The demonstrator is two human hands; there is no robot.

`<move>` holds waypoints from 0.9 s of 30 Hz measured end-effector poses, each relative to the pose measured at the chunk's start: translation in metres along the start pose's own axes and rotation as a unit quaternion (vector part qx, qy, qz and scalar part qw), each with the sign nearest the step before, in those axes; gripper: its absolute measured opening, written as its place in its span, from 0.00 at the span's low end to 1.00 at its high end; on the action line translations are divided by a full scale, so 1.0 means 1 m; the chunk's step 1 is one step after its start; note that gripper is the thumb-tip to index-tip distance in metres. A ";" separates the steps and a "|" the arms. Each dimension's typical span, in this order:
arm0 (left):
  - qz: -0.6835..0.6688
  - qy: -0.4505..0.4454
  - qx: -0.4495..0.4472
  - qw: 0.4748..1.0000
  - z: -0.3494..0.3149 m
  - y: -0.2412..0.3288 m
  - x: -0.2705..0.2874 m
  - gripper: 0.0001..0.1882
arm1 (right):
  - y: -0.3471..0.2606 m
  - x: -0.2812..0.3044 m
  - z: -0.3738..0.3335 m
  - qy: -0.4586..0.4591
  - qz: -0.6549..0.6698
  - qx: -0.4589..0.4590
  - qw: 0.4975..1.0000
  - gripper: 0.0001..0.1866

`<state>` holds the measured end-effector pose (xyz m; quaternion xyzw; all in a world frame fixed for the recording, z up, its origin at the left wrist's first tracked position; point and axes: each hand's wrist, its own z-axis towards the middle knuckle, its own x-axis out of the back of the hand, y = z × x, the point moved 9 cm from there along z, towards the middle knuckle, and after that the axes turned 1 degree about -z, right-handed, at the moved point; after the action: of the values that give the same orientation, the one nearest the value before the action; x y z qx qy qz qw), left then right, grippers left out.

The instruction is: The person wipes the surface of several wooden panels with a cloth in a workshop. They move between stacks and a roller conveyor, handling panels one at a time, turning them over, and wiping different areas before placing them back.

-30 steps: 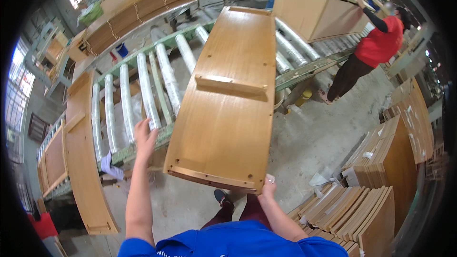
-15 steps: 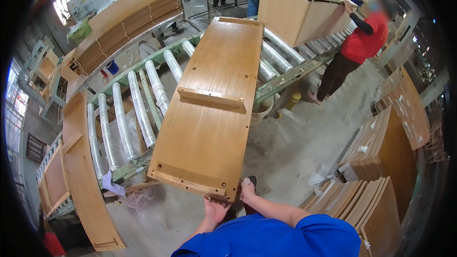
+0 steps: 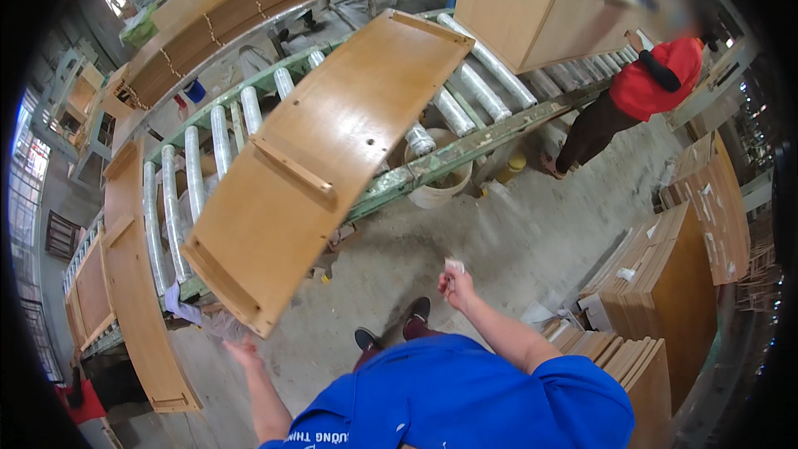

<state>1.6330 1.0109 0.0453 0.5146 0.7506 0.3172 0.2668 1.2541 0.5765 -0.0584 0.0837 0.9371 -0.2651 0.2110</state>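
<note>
A long brown wooden panel [image 3: 332, 116] with a raised cross strip [image 3: 291, 168] and end strips lies slantwise over the rollers, its near end overhanging the frame. My left hand [image 3: 243, 353] is just below the panel's near corner, fingers stretched out; whether they touch the wood I cannot tell. My right hand [image 3: 455, 289] is away from the panel, over the floor. Its fingers are closed on a small crumpled white piece [image 3: 453, 266], perhaps cloth or paper.
Plastic-wrapped rollers [image 3: 193, 179] sit in a green frame [image 3: 432, 173]. Another long panel [image 3: 137, 283] stands at left. A wooden cabinet [image 3: 507, 17] is on the rollers beside a person in red [image 3: 657, 83]. A white bucket [image 3: 440, 191] stands below; board stacks [image 3: 640, 266] are at right.
The panel has swung round, its near end to the left and its far end slightly right. My left hand moved left with it; my right hand came away from the corner.
</note>
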 end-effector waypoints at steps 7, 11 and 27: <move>0.304 0.052 -0.528 0.791 -0.082 0.028 -0.111 0.18 | -0.079 -0.045 -0.019 -0.148 0.232 -0.069 0.959 0.16; 0.367 -0.028 -0.581 0.726 -0.095 -0.015 -0.269 0.34 | -0.117 -0.098 -0.026 -0.257 0.260 -0.052 0.929 0.23; 0.341 -0.210 -0.281 0.872 0.011 -0.021 -0.363 0.38 | -0.307 -0.266 0.124 -0.254 0.233 0.058 0.937 0.30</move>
<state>1.7472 0.6652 0.0493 0.6964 0.3334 0.4709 0.4267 1.4535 0.2392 0.1043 0.2415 0.7893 -0.2752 0.4929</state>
